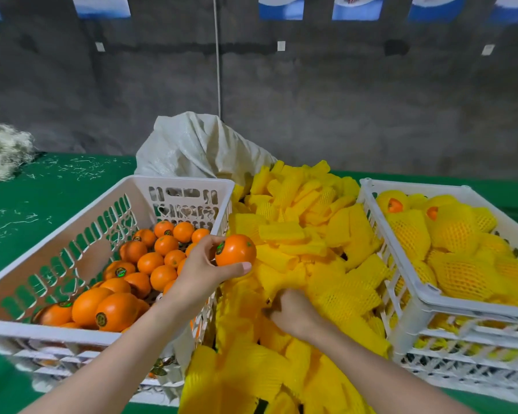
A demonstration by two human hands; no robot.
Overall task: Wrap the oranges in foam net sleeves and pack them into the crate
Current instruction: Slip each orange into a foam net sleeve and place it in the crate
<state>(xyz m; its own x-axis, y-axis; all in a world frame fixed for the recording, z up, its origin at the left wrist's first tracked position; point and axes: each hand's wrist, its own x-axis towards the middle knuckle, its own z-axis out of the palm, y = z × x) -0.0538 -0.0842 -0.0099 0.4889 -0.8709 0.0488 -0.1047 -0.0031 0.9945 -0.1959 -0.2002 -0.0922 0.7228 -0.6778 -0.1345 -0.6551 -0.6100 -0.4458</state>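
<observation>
Orange (pixel 235 250), glossy, green-stickered, gripped by left hand (pixel 204 265)

Left: white slotted plastic crate (pixel 57 331) on green table cover (pixel 42 198), held loose oranges (pixel 162 245).
Centre: heap of yellow foam net sleeves (pixel 296 234), lay between both crates.
Right: second white plastic crate (pixel 428 294), held sleeved oranges (pixel 461 273).
Behind heap: stood white woven sack (pixel 192 144).
Far left: pale fibre tangle (pixel 3 144), lay on cover.
Over heap's left edge: left hand (pixel 201 270) gripped single orange (pixel 235 250).
Nearer: right hand (pixel 296 315) clutched sleeves in heap.

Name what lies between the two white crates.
Head view: a heap of yellow foam net sleeves, the right hand in it, the left hand holding an orange above its edge.
</observation>
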